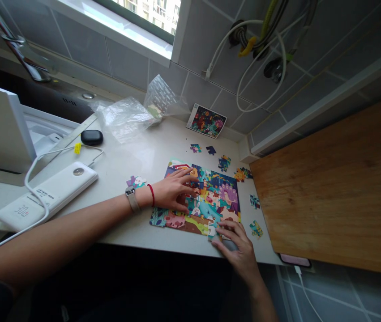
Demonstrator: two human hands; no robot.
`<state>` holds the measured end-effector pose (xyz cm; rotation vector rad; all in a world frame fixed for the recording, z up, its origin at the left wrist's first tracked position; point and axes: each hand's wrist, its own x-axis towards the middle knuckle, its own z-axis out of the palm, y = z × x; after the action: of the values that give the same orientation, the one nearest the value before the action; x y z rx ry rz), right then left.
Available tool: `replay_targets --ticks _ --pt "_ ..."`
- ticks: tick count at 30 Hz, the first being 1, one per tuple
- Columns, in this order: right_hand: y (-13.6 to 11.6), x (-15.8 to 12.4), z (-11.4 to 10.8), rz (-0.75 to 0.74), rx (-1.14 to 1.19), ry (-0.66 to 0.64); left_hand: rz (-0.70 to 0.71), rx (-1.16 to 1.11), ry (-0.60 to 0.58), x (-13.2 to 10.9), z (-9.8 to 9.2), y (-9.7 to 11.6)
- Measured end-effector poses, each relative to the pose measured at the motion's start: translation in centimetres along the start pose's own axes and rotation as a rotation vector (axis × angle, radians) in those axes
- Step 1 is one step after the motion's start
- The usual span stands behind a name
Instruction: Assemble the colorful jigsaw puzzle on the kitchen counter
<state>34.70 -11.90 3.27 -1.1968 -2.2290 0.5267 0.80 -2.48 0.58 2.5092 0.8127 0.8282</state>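
Observation:
A partly assembled jigsaw puzzle (207,210) with colourful animals lies flat on the white counter. My left hand (173,190) rests on its left part, fingers spread, hiding some of the picture. At the puzzle's lower right edge, my right hand (239,243) pinches a light-blue and white puzzle piece (212,231) between thumb and fingers. That piece touches the lower border of the assembled part; whether it is locked in cannot be made out. Loose puzzle pieces (224,163) lie beyond and right of the puzzle, and a few more pieces (136,181) are near my left wrist.
A picture card (207,120) leans at the wall beside a clear plastic bag (126,118). To the left are a white power bank (49,192) with a cable, a black case (92,137) and the sink (59,100). A wooden board (338,188) stands at the right.

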Motion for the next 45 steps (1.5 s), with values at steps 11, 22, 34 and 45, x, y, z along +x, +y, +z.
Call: replay_targets --ticks 11,22,34,45 --pt "-0.05 0.57 0.42 -0.109 -0.105 -0.011 -0.003 -0.031 0.014 -0.07 0.29 -0.32" --pt "-0.60 0.14 0.52 -0.163 -0.165 -0.007 -0.003 -0.025 0.008 0.03 0.06 -0.09" --pt "-0.74 0.06 0.56 -0.137 -0.138 -0.026 -0.016 0.001 -0.010 -0.01 0.17 -0.16" --pt "-0.02 -0.02 0.51 -0.103 -0.124 0.017 -0.010 0.003 -0.010 -0.04 0.06 -0.18"
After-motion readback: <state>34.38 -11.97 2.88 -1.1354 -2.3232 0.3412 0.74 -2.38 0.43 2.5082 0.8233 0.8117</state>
